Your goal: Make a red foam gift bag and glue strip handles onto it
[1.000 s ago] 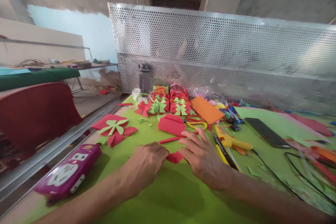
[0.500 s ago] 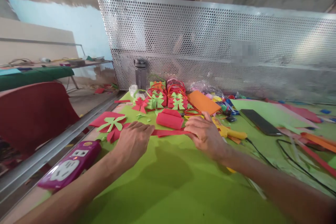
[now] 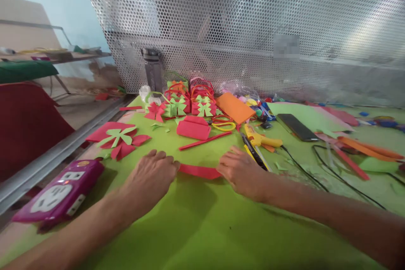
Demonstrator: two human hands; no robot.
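A flat, narrow, bright red strip of thin sheet material (image 3: 200, 171) stretches crosswise between the left hand (image 3: 154, 175) and the right hand (image 3: 242, 173), one end hidden inside each grip. Its visible middle looks smooth and bows slightly, lower edge curving downward. It sits on the near side of the folded red rectangular piece (image 3: 193, 128), apart from it.
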